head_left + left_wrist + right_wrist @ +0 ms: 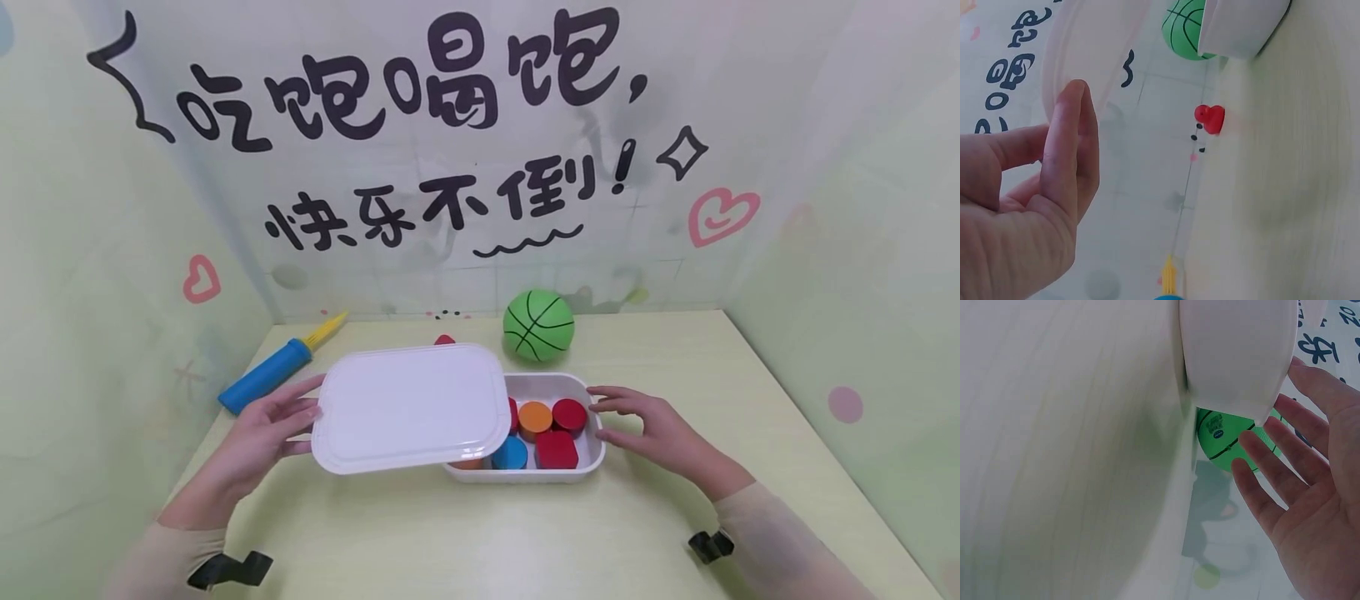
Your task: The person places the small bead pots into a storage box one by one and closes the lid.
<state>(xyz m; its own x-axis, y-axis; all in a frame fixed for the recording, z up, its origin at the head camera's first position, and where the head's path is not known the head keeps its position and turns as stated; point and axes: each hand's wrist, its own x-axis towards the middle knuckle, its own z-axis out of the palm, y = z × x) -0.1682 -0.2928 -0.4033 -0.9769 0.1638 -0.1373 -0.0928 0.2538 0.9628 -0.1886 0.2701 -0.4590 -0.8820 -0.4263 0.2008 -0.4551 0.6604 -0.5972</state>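
Observation:
A white lid is raised and slightly tilted over the left part of a white box. My left hand pinches the lid's left edge between thumb and fingers; the left wrist view shows that hand at the lid's rim. Inside the box lie a blue disc, an orange disc, a red disc and a red rounded block, with others partly hidden by the lid. My right hand is at the box's right end, fingers extended and fingertips at its rim.
A green ball marked like a basketball stands behind the box. On the left of the table lies a blue hand pump with a yellow nozzle. Behind the lid is a small red toy. Printed wall sheets border the table at the back and sides.

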